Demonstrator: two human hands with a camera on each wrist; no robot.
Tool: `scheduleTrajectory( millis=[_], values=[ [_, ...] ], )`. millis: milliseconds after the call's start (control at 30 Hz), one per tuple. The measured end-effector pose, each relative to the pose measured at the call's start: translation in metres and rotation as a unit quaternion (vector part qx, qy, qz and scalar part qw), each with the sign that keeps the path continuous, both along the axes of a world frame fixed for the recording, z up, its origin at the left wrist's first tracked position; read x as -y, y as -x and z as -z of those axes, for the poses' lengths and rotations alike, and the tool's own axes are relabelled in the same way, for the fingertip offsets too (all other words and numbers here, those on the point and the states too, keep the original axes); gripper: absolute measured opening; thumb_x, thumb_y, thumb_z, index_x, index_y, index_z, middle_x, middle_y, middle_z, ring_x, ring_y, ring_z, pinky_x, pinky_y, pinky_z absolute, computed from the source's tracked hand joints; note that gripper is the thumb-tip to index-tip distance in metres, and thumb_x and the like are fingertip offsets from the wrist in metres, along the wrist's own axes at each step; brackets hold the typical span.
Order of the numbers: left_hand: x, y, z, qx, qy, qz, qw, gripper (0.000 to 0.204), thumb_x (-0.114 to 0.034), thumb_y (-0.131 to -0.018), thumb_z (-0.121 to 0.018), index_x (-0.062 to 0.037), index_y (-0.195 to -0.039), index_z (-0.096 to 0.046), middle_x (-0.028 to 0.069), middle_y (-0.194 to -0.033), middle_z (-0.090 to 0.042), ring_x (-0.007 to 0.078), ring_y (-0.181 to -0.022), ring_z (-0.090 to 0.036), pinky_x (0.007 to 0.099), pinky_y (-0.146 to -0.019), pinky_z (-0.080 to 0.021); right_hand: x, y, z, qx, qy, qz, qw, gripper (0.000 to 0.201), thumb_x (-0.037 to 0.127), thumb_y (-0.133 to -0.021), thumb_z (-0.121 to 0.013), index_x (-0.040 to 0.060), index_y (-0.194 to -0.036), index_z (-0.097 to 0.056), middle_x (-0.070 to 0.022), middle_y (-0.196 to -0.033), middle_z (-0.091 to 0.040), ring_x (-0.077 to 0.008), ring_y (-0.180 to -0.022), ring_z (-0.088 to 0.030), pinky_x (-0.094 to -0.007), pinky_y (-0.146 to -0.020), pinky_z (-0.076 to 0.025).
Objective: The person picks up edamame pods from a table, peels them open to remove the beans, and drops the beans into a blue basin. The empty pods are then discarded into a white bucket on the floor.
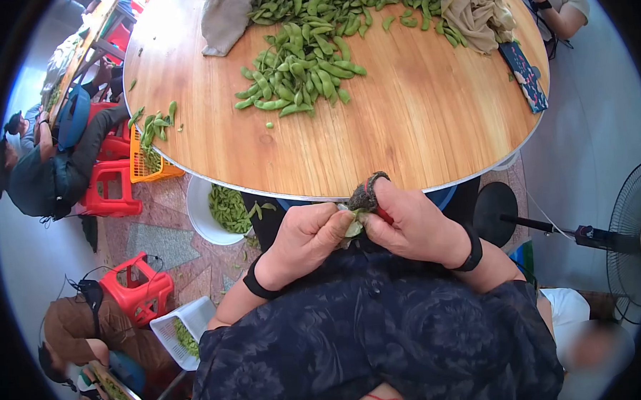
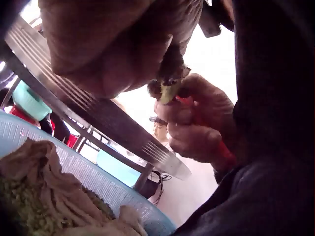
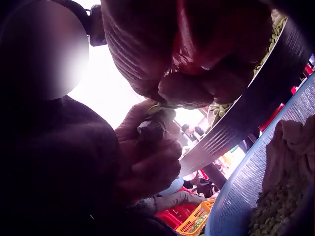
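Note:
Close to the near table edge, my left hand [image 1: 304,233] pinches a pale green edamame pod [image 1: 354,226] between thumb and fingers. Opposite it, my right hand [image 1: 416,223] has its thumb and curled fingers on the same pod. A dark, worn finger covering [image 1: 364,196] shows on the right hand, with red material beneath it. In the left wrist view a bit of the pod [image 2: 170,92] pokes out between both hands; the fingers hide most of it. Below the hands, a blue mesh basket [image 3: 231,189] holds shelled beans [image 3: 278,209] and a crumpled cloth [image 3: 290,152].
A heap of edamame pods [image 1: 300,68] lies on the round wooden table [image 1: 417,117], between cloths [image 1: 477,11]. A patterned dark blue item [image 1: 523,77] lies at the right edge. On the floor stand a white bucket [image 1: 201,219], an orange crate [image 1: 163,170] and a fan [image 1: 626,240].

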State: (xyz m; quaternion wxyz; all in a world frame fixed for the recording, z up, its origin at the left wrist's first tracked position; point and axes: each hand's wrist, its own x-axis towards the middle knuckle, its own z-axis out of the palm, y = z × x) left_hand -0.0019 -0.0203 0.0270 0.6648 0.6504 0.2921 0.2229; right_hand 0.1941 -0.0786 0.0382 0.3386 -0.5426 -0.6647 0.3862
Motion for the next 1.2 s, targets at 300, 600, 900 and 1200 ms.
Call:
scheduleTrajectory(
  millis=[300, 600, 900, 1200],
  values=[
    [0.003, 0.004, 0.006, 0.001, 0.031, 0.060, 0.998, 0.033, -0.022, -0.101, -0.047, 0.0001, -0.078, -0.057, 0.0016, -0.060, -0.049, 0.0082, -0.055, -0.044, 0.0255, -0.051, -0.039, 0.007, 0.001, -0.014, 0.057, -0.070, 0.013, 0.996, 0.022, 0.010, -0.081, -0.064, 0.0003, -0.080, -0.044, -0.0180, -0.060, -0.053, -0.0369, -0.056, -0.058, -0.0420, -0.049, -0.045],
    [0.003, 0.007, 0.007, -0.019, -0.014, 0.060, 0.998, 0.032, -0.020, -0.100, -0.047, 0.0005, -0.077, -0.053, 0.0051, -0.061, -0.051, 0.0111, -0.054, -0.046, 0.0276, -0.051, -0.040, 0.002, 0.009, 0.001, 0.157, -0.154, -0.028, 0.975, 0.016, 0.007, -0.079, -0.061, 0.0030, -0.078, -0.046, -0.0146, -0.058, -0.053, -0.0321, -0.055, -0.059, -0.0397, -0.049, -0.048],
    [-0.016, 0.122, 0.041, -0.244, -0.193, -0.285, 0.907, 0.008, -0.005, -0.082, -0.057, 0.0001, -0.089, -0.057, 0.0066, -0.061, -0.051, 0.0150, -0.052, -0.047, 0.0305, -0.050, -0.039, -0.020, -0.028, -0.033, 0.266, -0.092, -0.016, 0.960, 0.017, 0.006, -0.081, -0.057, 0.0022, -0.094, -0.047, -0.0185, -0.064, -0.055, -0.0381, -0.058, -0.059, -0.0444, -0.050, -0.047],
    [-0.008, 0.121, 0.023, -0.223, -0.204, -0.296, 0.906, 0.015, -0.006, -0.089, -0.056, 0.0015, -0.102, -0.059, 0.0041, -0.077, -0.059, 0.0091, -0.066, -0.054, 0.0258, -0.061, -0.045, -0.154, -0.053, 0.004, 0.326, -0.181, 0.055, 0.926, 0.022, 0.008, -0.082, -0.056, 0.0005, -0.101, -0.045, -0.0224, -0.080, -0.059, -0.0398, -0.075, -0.060, -0.0475, -0.064, -0.048]
  ],
)
